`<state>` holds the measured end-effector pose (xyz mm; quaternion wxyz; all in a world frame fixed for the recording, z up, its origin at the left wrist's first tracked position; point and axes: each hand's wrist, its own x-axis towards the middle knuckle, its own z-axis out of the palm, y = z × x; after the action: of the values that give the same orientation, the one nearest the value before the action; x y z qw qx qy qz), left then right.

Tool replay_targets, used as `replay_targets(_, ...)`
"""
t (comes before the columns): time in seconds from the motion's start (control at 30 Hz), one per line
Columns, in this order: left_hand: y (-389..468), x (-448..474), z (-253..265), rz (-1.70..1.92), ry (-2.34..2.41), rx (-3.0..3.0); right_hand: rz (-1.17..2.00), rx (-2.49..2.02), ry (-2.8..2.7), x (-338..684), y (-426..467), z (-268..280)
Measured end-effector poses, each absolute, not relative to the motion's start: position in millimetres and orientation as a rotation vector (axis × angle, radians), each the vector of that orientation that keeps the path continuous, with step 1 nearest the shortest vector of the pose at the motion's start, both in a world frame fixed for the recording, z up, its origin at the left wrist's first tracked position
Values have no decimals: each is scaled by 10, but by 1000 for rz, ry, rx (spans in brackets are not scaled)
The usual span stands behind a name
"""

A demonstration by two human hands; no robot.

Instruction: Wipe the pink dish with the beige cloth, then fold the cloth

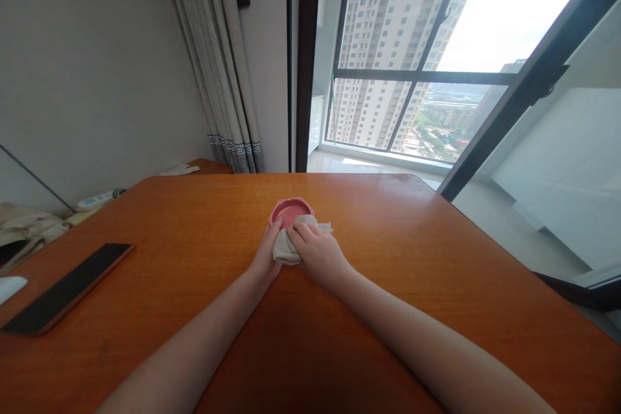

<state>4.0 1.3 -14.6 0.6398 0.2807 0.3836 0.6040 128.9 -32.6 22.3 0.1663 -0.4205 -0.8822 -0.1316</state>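
Observation:
A shallow pink dish with a wavy rim is tilted toward me above the wooden table. My left hand grips its near left side, the thumb at the rim. A pale grey cloth is bunched under my right hand, whose closed fingers press it against the near right part of the dish. Part of the cloth sticks out beyond the fingers on the right. The cloth and my right hand hide the dish's lower edge.
A long black panel with a reddish edge lies at the left of the table, beside a white object. Past the left edge are a power strip and bunched beige fabric. A curtain and a window stand behind.

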Motion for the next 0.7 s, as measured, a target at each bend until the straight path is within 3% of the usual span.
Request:
replay_targets(0.37,86,-137,22,1011,907,762,-279,-1073,-2711,1729,-47,526)
replay_targets(0.6,13,46,-58,1328,943,707,-376,-1489,-2515,1261,-375,275)
replay_targets(0.7,11,51,-52,1331,872,655,-265,-1364,-2440,1254,-405,226)
